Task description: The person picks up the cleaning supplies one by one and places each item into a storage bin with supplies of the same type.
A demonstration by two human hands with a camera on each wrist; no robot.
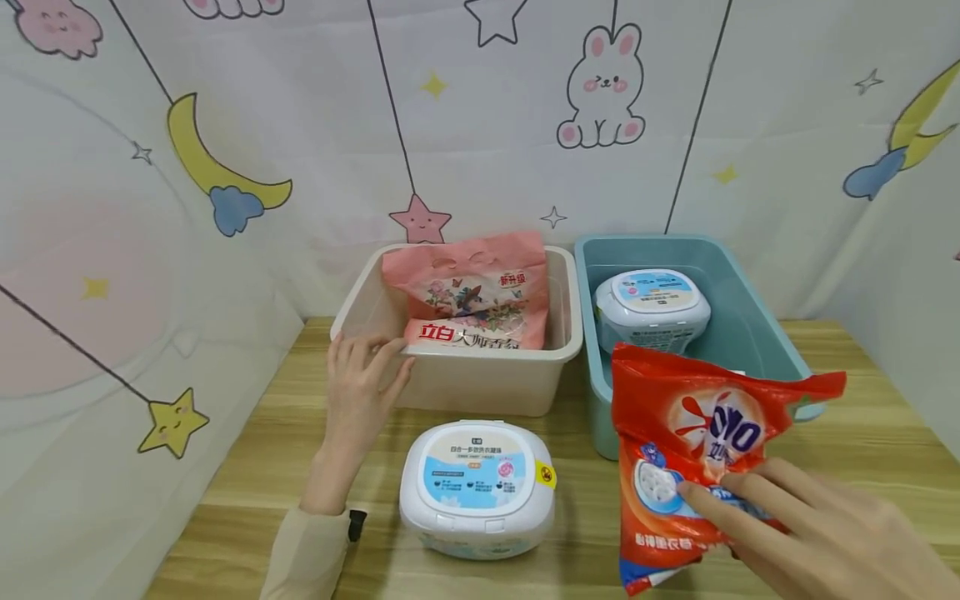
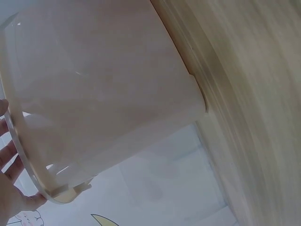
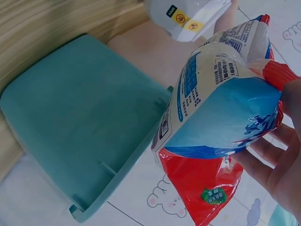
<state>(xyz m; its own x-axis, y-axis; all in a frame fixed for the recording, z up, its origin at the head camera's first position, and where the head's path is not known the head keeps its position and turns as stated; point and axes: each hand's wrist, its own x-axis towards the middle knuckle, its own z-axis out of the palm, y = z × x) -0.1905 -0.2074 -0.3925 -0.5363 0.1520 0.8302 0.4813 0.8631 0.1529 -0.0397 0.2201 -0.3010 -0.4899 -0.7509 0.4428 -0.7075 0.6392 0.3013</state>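
My right hand (image 1: 817, 517) grips a red OMO laundry detergent bag (image 1: 675, 433), holding it raised in front of the teal bin; its blue-and-white back (image 3: 221, 103) faces the right wrist camera. At the front left corner of the cream bin (image 1: 472, 387), my left hand (image 1: 360, 383) holds the rim, fingers over the edge. A pink detergent bag (image 1: 480, 287) stands inside that bin. Between my arms, a white lidded laundry pod box (image 1: 476, 492) sits on the table.
The teal bin (image 1: 757, 308) stands right of the cream one. Inside it is a second white pod box (image 1: 652, 304), and the red bag covers part of its front. Both bins rest on a wood-grain table (image 1: 247, 467) before a printed cloth backdrop (image 1: 487, 150).
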